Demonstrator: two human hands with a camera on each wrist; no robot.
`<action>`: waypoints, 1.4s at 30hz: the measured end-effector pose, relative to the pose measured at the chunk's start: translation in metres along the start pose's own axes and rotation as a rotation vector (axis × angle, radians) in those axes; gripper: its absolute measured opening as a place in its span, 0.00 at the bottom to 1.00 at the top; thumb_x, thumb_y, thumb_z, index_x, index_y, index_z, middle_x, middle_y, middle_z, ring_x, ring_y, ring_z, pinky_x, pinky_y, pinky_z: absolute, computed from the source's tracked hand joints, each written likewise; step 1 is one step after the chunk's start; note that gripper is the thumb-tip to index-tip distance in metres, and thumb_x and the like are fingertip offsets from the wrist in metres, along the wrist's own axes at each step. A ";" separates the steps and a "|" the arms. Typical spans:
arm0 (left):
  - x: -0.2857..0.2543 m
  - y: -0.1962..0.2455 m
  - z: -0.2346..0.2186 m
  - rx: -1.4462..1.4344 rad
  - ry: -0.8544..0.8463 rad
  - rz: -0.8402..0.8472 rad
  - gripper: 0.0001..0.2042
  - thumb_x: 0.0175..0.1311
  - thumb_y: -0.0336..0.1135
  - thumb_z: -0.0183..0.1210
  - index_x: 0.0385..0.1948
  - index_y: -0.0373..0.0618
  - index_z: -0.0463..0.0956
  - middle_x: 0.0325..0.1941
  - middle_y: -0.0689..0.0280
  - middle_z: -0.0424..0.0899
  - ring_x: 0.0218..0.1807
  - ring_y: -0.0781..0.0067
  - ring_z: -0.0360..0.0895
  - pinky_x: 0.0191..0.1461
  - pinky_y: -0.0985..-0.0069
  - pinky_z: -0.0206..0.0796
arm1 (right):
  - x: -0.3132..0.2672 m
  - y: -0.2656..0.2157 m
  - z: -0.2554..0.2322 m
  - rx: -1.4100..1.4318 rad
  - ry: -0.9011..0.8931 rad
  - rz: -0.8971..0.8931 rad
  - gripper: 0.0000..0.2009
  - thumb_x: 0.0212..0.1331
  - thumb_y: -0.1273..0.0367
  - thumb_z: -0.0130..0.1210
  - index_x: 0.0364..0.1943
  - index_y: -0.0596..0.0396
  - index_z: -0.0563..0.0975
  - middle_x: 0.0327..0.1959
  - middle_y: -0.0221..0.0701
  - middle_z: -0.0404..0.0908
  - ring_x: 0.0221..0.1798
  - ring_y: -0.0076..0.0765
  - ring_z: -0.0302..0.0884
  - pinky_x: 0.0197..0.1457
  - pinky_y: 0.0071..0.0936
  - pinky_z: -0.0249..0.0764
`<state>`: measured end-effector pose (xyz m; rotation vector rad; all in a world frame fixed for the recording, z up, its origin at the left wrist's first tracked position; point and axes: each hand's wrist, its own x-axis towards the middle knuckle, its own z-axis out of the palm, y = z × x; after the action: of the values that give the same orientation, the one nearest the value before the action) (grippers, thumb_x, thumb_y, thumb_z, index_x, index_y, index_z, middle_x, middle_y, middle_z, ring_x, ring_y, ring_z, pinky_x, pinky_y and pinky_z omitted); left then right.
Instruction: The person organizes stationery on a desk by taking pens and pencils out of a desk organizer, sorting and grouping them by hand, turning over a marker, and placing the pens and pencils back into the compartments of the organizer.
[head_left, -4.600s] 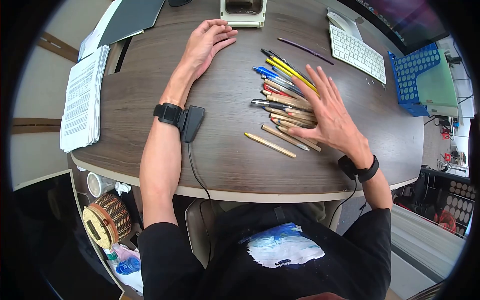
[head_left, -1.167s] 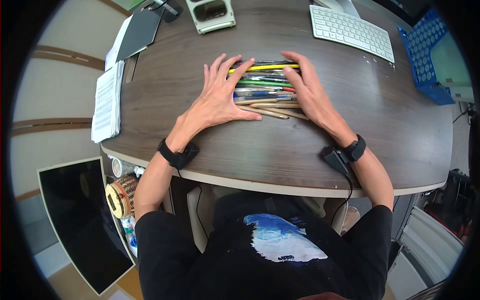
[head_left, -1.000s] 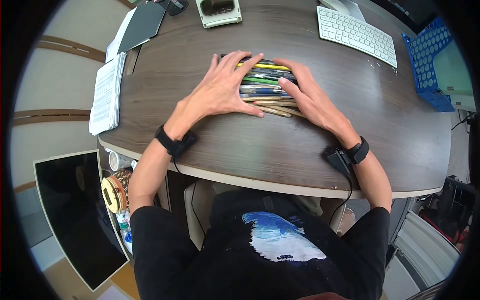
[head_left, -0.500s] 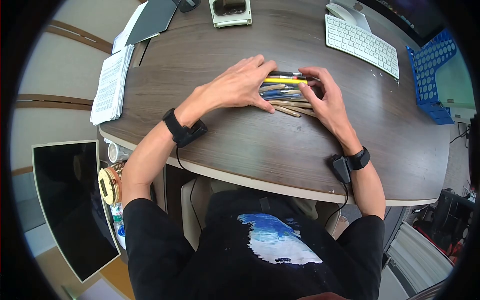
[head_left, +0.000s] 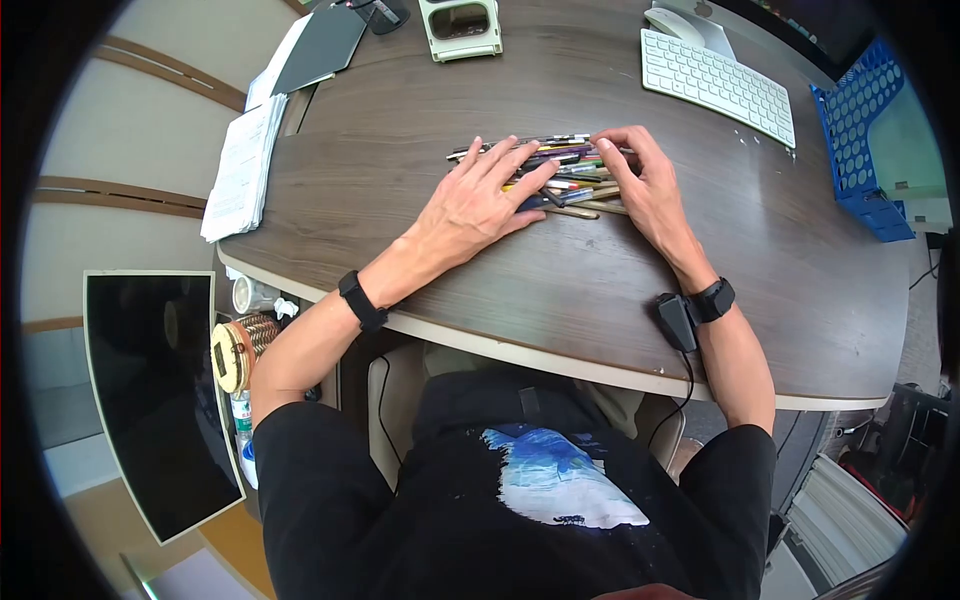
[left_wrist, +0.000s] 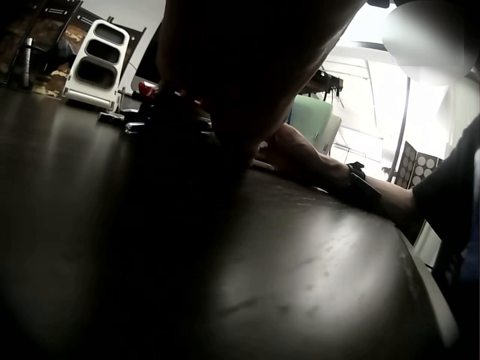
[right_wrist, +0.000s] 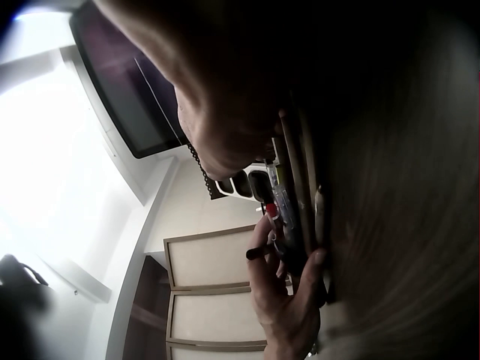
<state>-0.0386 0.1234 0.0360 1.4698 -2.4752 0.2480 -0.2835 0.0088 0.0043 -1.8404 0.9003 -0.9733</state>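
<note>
A pile of pens and pencils (head_left: 573,170) lies on the dark wood-grain desk (head_left: 540,290) in the head view. My left hand (head_left: 475,205) rests over its left side, fingers spread across the pens. At the right ends my right hand (head_left: 652,195) is bent around the pile, thumb tip close to the index fingertip; I cannot tell whether it pinches a pen. The right wrist view shows wooden pencils (right_wrist: 298,176) between the hands. There, a dark pen (right_wrist: 259,253) sticks up by the left fingers. In the left wrist view the left hand hides most of the pile.
Beyond the pile stands a pale plastic frame (head_left: 462,48). A white keyboard (head_left: 715,85) and mouse (head_left: 676,25) lie at the back right, near a blue basket (head_left: 862,150). On the left are stacked papers (head_left: 240,175) and a dark folder (head_left: 320,48).
Earlier the right hand was over scattered pens with the left hand apart. Both hands came to the pile's ends. Over the last half second the left fingers spread and the pens became more jumbled.
</note>
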 end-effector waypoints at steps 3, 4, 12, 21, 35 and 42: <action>-0.007 0.010 0.001 0.007 -0.084 -0.093 0.42 0.71 0.62 0.64 0.83 0.56 0.61 0.83 0.49 0.66 0.81 0.38 0.66 0.80 0.38 0.64 | -0.002 0.002 0.002 0.045 0.008 0.005 0.16 0.77 0.59 0.60 0.54 0.59 0.85 0.54 0.39 0.86 0.48 0.36 0.83 0.55 0.34 0.79; -0.007 0.014 -0.003 0.015 -0.084 -0.092 0.42 0.71 0.62 0.64 0.83 0.56 0.61 0.83 0.49 0.66 0.81 0.38 0.66 0.80 0.38 0.64 | -0.002 0.002 0.004 -0.058 0.023 -0.112 0.17 0.77 0.59 0.60 0.55 0.58 0.85 0.57 0.41 0.86 0.51 0.40 0.85 0.58 0.36 0.79; 0.016 -0.012 -0.001 -0.034 -0.278 -0.275 0.68 0.49 0.85 0.66 0.88 0.56 0.44 0.86 0.39 0.56 0.86 0.32 0.54 0.83 0.25 0.49 | -0.004 -0.010 -0.008 -0.087 -0.143 0.000 0.19 0.76 0.58 0.60 0.59 0.57 0.84 0.61 0.45 0.86 0.62 0.46 0.84 0.69 0.42 0.77; 0.011 0.007 -0.011 -0.088 -0.291 -0.309 0.68 0.48 0.82 0.70 0.87 0.53 0.46 0.85 0.42 0.57 0.87 0.37 0.53 0.84 0.25 0.48 | -0.008 -0.009 -0.004 -0.172 -0.209 -0.271 0.28 0.80 0.51 0.48 0.72 0.55 0.72 0.70 0.49 0.74 0.77 0.56 0.64 0.81 0.50 0.61; 0.051 -0.001 0.018 -0.236 -0.198 -0.046 0.57 0.61 0.73 0.68 0.86 0.54 0.50 0.80 0.48 0.61 0.83 0.41 0.57 0.85 0.25 0.41 | 0.008 0.012 -0.022 -0.046 0.078 -0.025 0.16 0.78 0.61 0.57 0.57 0.57 0.83 0.57 0.41 0.85 0.59 0.45 0.84 0.63 0.40 0.79; 0.053 -0.035 0.005 -0.341 -0.229 -0.031 0.67 0.47 0.75 0.77 0.86 0.53 0.50 0.81 0.50 0.64 0.83 0.43 0.61 0.86 0.27 0.44 | 0.006 -0.015 -0.024 -0.287 -0.166 -0.136 0.23 0.66 0.54 0.70 0.59 0.52 0.85 0.61 0.37 0.85 0.66 0.45 0.79 0.68 0.43 0.76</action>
<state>-0.0326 0.0610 0.0474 1.4539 -2.5017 -0.3517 -0.2993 0.0015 0.0273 -2.2146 0.8556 -0.7879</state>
